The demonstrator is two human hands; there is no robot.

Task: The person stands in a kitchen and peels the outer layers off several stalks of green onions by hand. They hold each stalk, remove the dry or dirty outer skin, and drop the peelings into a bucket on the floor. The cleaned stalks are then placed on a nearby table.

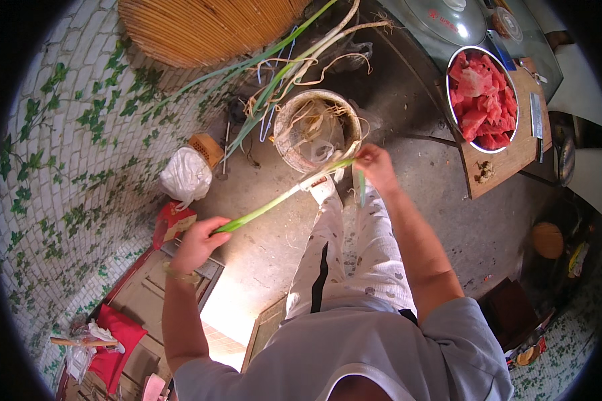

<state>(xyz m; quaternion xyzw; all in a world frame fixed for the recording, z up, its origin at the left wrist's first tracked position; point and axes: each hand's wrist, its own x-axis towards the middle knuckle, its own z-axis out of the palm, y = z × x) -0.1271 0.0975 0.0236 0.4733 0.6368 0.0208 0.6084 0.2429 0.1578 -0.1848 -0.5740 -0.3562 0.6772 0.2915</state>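
A long green onion (268, 205) stretches across in front of my legs. My left hand (198, 244) is closed around its green end at the left. At the other end, my right hand (376, 163) pinches leafy or peeled parts beside the bucket's rim, and a green leaf piece (362, 188) hangs below it. A round bucket (282, 128) stands on the floor just beyond my feet, with dry, pale peelings and clear plastic in it. Above and left of the bucket lie more long green onions (276, 82) with roots and withered leaves; a blue wire hanger is partly hidden under them.
At the right, a bowl of cut watermelon (483, 100) stands on a wooden board (501, 173), near a knife (536, 115). A round slatted wooden piece (210, 30) is at the top. A white plastic bag (185, 175) sits beside the ivy-patterned wall (80, 150).
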